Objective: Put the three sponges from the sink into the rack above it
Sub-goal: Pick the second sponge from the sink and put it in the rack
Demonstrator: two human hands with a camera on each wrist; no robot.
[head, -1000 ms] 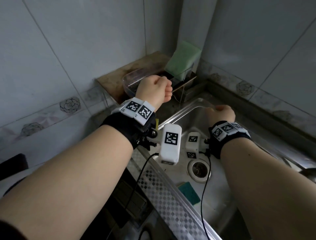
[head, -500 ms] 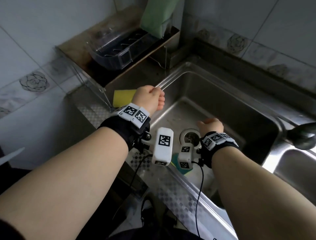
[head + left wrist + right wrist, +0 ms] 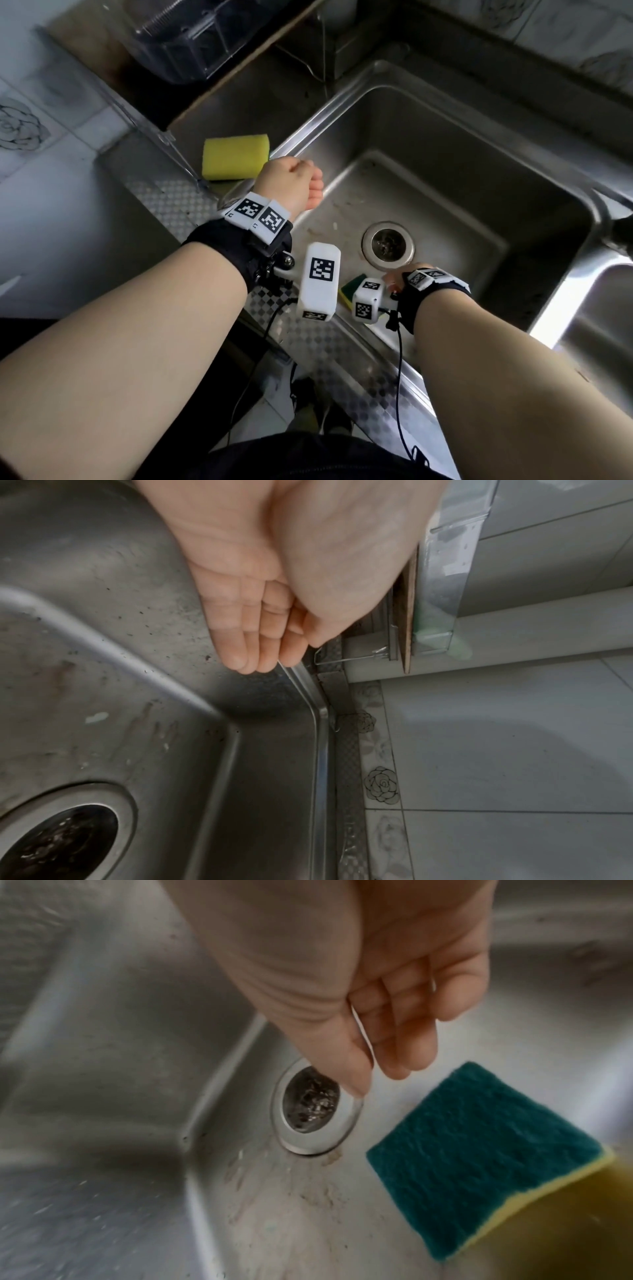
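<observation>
A green-topped yellow sponge (image 3: 479, 1150) lies on the floor of the steel sink (image 3: 445, 137), partly hidden in the head view (image 3: 352, 287) by the wrist cameras. My right hand (image 3: 377, 1080) hangs just beside it, over the drain (image 3: 311, 1110), fingers relaxed and empty. A yellow sponge (image 3: 236, 156) lies on the ledge left of the sink, under the rack (image 3: 191, 37). My left hand (image 3: 284, 656) hovers at the sink's left rim near that sponge, fingers loosely bent, holding nothing. A pale green sponge (image 3: 460, 649) sits in the rack.
A clear plastic tray (image 3: 178, 48) stands on the rack's shelf at the top left. Tiled walls (image 3: 514, 750) close in the corner behind the sink. A second basin (image 3: 599, 325) adjoins on the right.
The view has tilted down from the rack to the sink. Both hands came down, the right one dropping to the sink floor beside the green-topped sponge.
</observation>
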